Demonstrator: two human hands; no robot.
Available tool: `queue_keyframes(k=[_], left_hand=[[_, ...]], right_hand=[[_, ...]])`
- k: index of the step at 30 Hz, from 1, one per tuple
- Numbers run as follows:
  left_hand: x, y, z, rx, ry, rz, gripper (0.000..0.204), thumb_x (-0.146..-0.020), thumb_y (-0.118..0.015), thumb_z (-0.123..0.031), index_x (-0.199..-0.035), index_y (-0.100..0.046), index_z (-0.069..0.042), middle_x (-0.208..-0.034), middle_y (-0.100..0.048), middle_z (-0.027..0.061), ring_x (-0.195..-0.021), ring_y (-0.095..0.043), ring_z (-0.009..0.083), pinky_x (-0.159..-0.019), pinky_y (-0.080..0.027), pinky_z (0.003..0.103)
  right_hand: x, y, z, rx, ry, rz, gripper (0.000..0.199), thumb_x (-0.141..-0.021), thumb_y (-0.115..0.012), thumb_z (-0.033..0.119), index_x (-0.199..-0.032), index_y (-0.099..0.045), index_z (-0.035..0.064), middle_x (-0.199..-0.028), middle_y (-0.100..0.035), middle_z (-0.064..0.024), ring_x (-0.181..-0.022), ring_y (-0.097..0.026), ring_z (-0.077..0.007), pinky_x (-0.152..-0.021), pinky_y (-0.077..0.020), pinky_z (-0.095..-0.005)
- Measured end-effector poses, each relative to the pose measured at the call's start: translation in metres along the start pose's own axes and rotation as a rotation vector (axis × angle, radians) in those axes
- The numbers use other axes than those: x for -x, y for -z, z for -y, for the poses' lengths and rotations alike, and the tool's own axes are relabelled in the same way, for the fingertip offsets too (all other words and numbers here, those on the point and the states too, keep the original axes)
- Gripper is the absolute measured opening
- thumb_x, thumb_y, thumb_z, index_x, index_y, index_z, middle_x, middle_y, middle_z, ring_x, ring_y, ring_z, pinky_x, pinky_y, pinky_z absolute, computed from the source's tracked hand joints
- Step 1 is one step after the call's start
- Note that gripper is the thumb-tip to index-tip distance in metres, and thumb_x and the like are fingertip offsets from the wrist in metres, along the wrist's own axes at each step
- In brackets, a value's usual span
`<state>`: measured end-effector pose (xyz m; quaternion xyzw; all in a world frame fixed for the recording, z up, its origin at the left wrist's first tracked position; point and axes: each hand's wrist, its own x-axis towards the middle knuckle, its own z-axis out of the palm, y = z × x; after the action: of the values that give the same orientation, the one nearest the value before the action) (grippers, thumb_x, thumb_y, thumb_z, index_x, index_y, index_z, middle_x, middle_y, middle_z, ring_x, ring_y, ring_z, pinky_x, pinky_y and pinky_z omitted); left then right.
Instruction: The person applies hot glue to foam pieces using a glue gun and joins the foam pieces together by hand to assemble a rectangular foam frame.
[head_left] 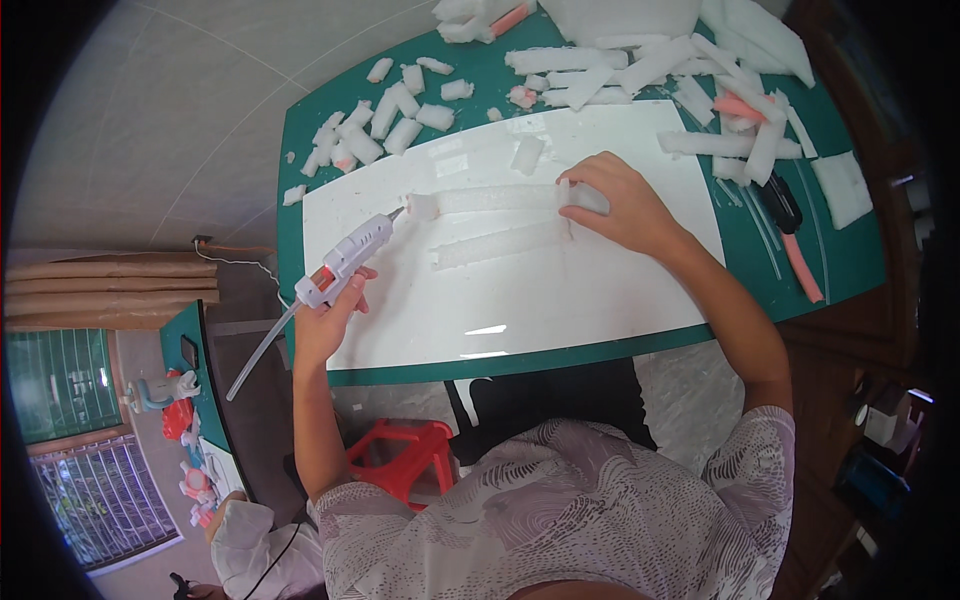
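My left hand (337,312) is closed round the grip of a white glue gun (352,256), with a clear glue stick (262,358) trailing from its back end. The nozzle points at the left end of a long white foam strip (495,199), close to a small block there. My right hand (625,203) pinches a white foam piece (590,198) at the strip's right end. A second long foam strip (490,247) lies nearer to me on the white board (520,310). Beyond the first strip rests a loose foam block (528,154).
Several short foam chunks (403,135) cover the table's (300,125) far left. Long foam strips (650,65) pile up at the far right. A black-and-orange cutter (790,230) and clear glue sticks (765,235) lie at right. A red stool (410,455) stands below; another person (255,545) sits lower left.
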<state>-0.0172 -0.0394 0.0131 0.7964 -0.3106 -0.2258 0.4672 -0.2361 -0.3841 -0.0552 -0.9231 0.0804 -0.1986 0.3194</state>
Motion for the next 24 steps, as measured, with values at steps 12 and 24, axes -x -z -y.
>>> queue_keyframes(k=[12,24], left_hand=[[-0.01,0.015,0.013,-0.538,-0.346,-0.168,0.029,-0.077,-0.081,-0.006,-0.101,-0.067,0.003,-0.107,-0.066,0.0114,-0.085,-0.065,0.0221,-0.078,-0.054,0.032],[-0.018,0.045,0.038,-0.523,-0.137,0.121,0.043,-0.071,-0.075,0.002,-0.112,-0.062,-0.002,-0.129,-0.056,0.012,-0.108,-0.061,0.0261,-0.091,-0.051,0.037]], right_hand=[[-0.001,0.002,0.001,-0.025,0.007,-0.003,0.029,-0.084,-0.077,0.02,-0.108,-0.067,0.0066,-0.106,-0.065,-0.0099,-0.105,-0.058,-0.0273,-0.093,-0.0481,-0.036],[-0.002,0.0,0.002,-0.031,0.009,0.001,0.03,-0.084,-0.078,0.02,-0.108,-0.067,0.0062,-0.106,-0.065,-0.0102,-0.105,-0.058,-0.0277,-0.093,-0.0479,-0.0361]])
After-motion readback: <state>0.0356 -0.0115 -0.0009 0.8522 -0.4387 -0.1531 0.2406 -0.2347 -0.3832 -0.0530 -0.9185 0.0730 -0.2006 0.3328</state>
